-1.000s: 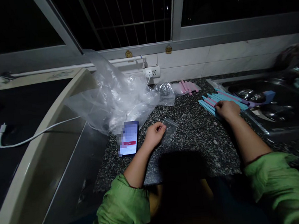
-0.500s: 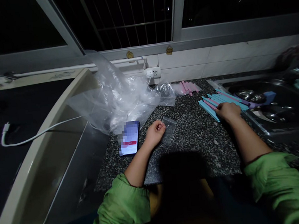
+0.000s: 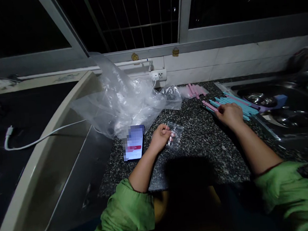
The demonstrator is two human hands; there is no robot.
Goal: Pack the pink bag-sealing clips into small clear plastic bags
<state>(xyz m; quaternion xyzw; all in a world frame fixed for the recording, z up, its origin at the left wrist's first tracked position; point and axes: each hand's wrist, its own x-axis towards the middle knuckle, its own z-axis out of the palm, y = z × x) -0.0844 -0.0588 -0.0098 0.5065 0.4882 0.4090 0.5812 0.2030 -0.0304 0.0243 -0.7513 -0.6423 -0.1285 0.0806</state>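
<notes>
My left hand (image 3: 159,138) is closed, its fingers pinching the side of a small clear zip bag (image 3: 177,129) over the counter. To the right, my right hand (image 3: 230,115) grips a pink plastic strip (image 3: 208,105) between thumb and fingers. That strip points away to the left, at the near edge of a pile of light-blue strips (image 3: 240,103) with a few pink ones among them. Part of the pile is hidden behind my right hand. Farther back lie more pink strips (image 3: 193,90), on or inside clear plastic.
A lit phone (image 3: 134,142) lies left of my left hand. Behind it spreads a big crumpled clear plastic bag (image 3: 134,103). At the right is a sink (image 3: 273,139) with metal bowls. A white cable (image 3: 47,134) crosses the beige-edged unit at left, and a charger sits in the wall socket (image 3: 161,75).
My right hand has shifted slightly left, drawing the pink strip out toward the pile's left edge. The small zip bag in my left hand has tilted and catches more light.
</notes>
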